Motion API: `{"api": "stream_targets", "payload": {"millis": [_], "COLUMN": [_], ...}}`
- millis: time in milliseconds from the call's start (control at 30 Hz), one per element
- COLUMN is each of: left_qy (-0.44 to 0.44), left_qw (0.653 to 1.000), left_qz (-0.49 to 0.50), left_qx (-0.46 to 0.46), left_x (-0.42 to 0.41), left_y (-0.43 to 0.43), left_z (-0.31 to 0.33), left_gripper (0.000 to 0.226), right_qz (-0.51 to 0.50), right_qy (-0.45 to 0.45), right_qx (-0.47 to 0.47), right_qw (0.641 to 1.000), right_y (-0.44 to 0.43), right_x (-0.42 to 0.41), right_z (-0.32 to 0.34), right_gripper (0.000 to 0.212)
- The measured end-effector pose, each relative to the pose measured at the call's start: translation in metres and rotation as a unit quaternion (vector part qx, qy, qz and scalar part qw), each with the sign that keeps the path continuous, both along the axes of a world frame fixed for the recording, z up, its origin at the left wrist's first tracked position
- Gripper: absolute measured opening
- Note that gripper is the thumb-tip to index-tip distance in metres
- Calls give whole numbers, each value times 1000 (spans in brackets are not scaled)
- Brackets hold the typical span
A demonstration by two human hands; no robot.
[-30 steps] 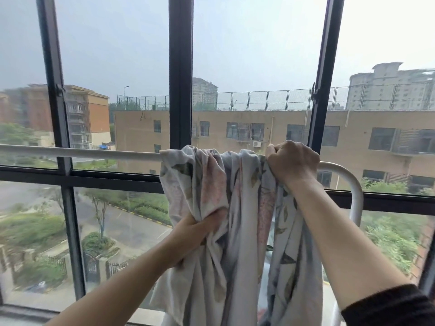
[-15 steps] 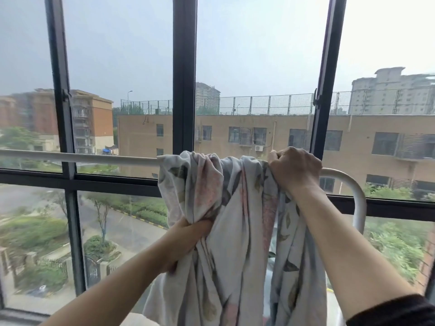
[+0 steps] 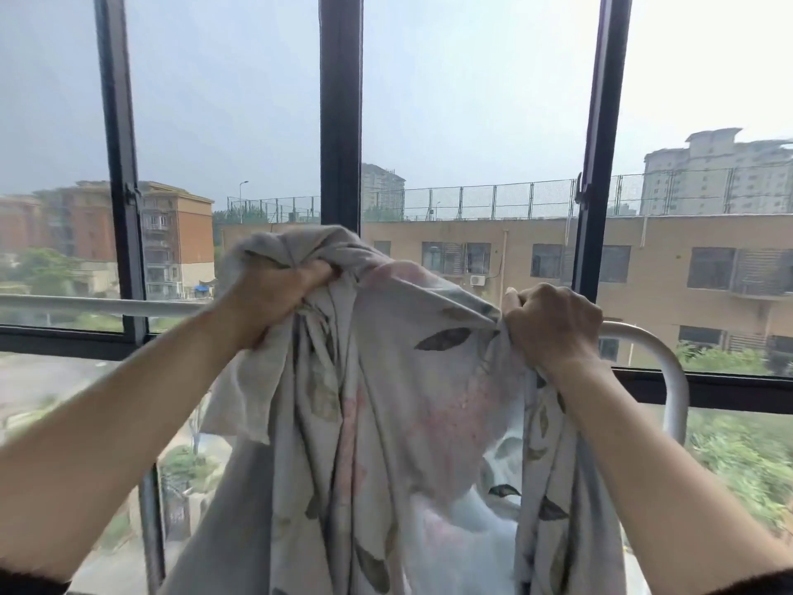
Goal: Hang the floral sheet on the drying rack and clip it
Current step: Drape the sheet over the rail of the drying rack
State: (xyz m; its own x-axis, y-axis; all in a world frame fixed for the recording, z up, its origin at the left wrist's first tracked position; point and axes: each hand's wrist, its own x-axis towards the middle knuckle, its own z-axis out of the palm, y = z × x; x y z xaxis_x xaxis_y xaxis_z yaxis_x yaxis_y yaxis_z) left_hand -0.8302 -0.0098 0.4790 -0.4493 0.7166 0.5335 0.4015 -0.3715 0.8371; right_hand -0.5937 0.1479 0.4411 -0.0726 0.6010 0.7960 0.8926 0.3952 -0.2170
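Left hand: closed in a fist round a bunched fold of the floral sheet, held up just above rail height, left of centre. Knuckles face the room, cloth spilling over and past the fingers

Right hand: also fisted, gripping a gathered edge of the sheet at rail height, on the right. Rail comes out from just behind this hand; cannot tell whether the hand touches it

Both forearms are bare and reach up and away from the near side; a dark sleeve edge shows at each lower corner

Sheet: pale cloth, grey-green leaf print, faint pink patches. Drawn between the two hands, highest at the left one, sloping to the right one. Below them it drops in long loose folds out of view at the bottom. It covers the rail between the hands; cannot tell whether it lies over it there

Drying rack: white tube rail, running level across from the left edge, hidden mid-span by the cloth, then curving downward at the right just past the right hand

Behind it: dark window frame with three uprights and a crossbar just below the rail. Through the glass, a tan building with a fenced roof, a brick block far left, a pale tower far right, trees and a road below, hazy sky
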Motion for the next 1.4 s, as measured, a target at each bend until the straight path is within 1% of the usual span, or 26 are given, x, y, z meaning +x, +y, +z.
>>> {"api": "stream_targets", "payload": {"millis": [67,100,133,167,200,267,300,333,400,467,567,600,667,767,833,867,900,933,967,1000,1033,1100,1167,1267,1333,1400], "left_qy": [50,94,143,183,213,259,285,309,317,308,310,312,317,321,322,317,300,271,237,208,193,200,208,203,171,141], "left_qw": [995,988,977,967,954,902,878,865,871,882,878,878,880,889,895,902,917,936,952,961,963,959,958,961,966,968], "left_qz": [74,120,157,166,151,107,101,104,115,134,142,138,126,111,119,131,144,156,167,178,186,187,180,180,194,207], "left_qx": [34,26,-6,-66,-150,-328,-370,-382,-356,-330,-337,-335,-331,-308,-285,-261,-221,-164,-99,-32,18,68,76,46,24,-15], "left_x": [-3,-3,-4,-5,-7,-9,-11,-12,-13,-18,-28,-29,-28,-24,-28,-33,-38,-42,-45,-47,-49,-52,-56,-64,-70,-74], "left_y": [15,25,37,50,61,77,83,87,88,88,90,89,88,86,87,88,87,82,75,66,55,33,12,-16,-31,-40], "left_z": [36,48,54,54,49,30,23,21,22,21,18,18,19,18,16,15,13,11,8,5,2,-4,-12,-38,-62,-86], "left_gripper": [6,9,14,20,26,37,46,55,60,57,63,62,52,36,28,25,29,35,36,30,23,21,30,65,83,93], "right_qz": [2,4,5,4,4,7,14,21,27,44,123,146,178,172,171,175,182,189,196,199,199,194,189,191,192,195], "right_qy": [-5,-3,-1,-3,-9,-22,-26,-31,-49,-65,-98,-112,-149,-225,-239,-234,-224,-213,-205,-202,-201,-195,-191,-189,-185,-184], "right_qx": [13,21,26,30,29,6,-7,-18,-31,-30,-13,-16,-39,-110,-152,-162,-167,-172,-177,-181,-183,-184,-186,-183,-185,-190], "right_qw": [1000,1000,1000,1000,1000,1000,1000,999,998,996,987,983,972,953,944,942,943,943,942,942,941,944,945,946,946,945], "right_y": [-2,-3,-4,-5,-6,-8,-8,-9,-7,-8,-16,-21,-25,-28,-26,-23,-22,-20,-19,-17,-17,-16,-17,-19,-21,-22], "right_x": [-2,-3,-2,-1,0,4,6,7,8,6,-9,-16,-32,-56,-68,-72,-73,-74,-73,-72,-71,-70,-72,-75,-74,-72], "right_z": [-1,-2,-1,-1,-1,0,0,1,3,2,1,3,10,26,32,33,32,32,31,30,30,31,32,32,32,32], "right_gripper": [56,60,65,69,72,74,75,77,86,84,82,82,82,83,78,76,74,73,73,73,72,71,71,70,71,71]}}
